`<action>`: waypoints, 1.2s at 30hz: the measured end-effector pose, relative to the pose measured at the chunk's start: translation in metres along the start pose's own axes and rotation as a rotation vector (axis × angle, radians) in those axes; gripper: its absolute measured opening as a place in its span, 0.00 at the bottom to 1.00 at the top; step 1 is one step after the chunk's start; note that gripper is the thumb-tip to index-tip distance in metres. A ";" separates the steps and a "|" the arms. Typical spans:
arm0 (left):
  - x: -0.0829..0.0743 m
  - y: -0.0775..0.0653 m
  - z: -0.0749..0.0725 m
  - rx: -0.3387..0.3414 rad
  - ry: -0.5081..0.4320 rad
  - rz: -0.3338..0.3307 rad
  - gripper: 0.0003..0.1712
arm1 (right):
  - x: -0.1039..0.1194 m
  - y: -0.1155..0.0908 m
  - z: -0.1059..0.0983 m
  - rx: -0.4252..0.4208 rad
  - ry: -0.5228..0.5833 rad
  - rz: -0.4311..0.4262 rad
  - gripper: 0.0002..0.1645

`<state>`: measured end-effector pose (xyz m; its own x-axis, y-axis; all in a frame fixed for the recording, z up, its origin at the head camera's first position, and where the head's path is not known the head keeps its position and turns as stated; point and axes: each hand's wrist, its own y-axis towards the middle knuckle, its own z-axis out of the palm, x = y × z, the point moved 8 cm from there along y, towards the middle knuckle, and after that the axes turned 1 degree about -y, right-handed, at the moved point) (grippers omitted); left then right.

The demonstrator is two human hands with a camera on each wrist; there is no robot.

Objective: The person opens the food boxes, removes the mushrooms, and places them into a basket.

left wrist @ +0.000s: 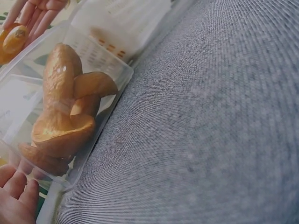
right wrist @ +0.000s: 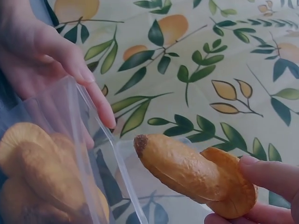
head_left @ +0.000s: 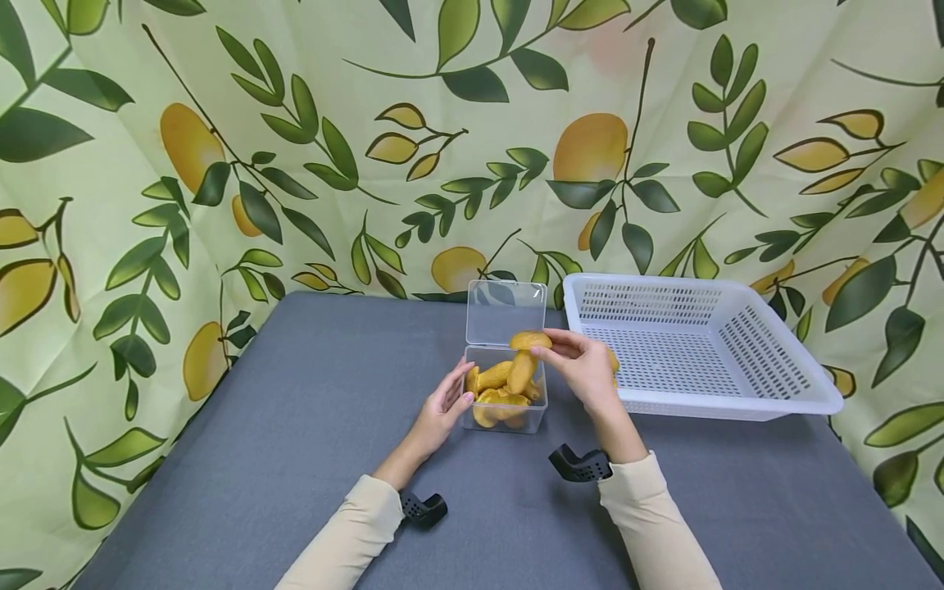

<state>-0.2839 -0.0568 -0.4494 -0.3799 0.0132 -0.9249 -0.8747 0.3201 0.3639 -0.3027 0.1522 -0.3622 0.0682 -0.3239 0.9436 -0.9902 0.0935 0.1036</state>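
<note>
A clear plastic box (head_left: 505,422) with its lid (head_left: 506,313) raised stands on the table, holding several yellow-brown mushrooms (head_left: 496,401). My right hand (head_left: 586,369) pinches one mushroom (head_left: 522,370) by its cap, over the box's right side in the head view. In the right wrist view this mushroom (right wrist: 187,170) lies nearly sideways, its dark stem end pointing away from the fingers. My left hand (head_left: 441,414) rests against the box's left wall with fingers fairly straight. Through the wall, the left wrist view shows the mushrooms inside (left wrist: 60,107) piled together.
A white perforated plastic basket (head_left: 737,401) stands right of the box. Partly hidden behind my right hand, a yellow-brown thing (head_left: 614,365) shows at the basket's left. Grey cloth (head_left: 332,393) covers the table, and a leaf-and-fruit patterned curtain (head_left: 295,147) hangs behind it.
</note>
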 end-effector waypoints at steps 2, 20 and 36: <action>-0.001 0.000 0.000 -0.001 0.012 0.002 0.27 | 0.000 -0.001 -0.005 -0.015 0.014 -0.004 0.27; -0.001 0.000 0.000 -0.004 0.021 -0.011 0.28 | -0.006 -0.001 -0.057 -0.131 0.100 -0.021 0.28; 0.001 -0.001 -0.001 -0.010 0.018 -0.019 0.27 | -0.027 0.000 -0.101 -0.236 0.038 0.032 0.31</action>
<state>-0.2839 -0.0576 -0.4504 -0.3684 -0.0098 -0.9296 -0.8848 0.3107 0.3474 -0.2917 0.2561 -0.3554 0.0463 -0.2817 0.9584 -0.9363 0.3220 0.1399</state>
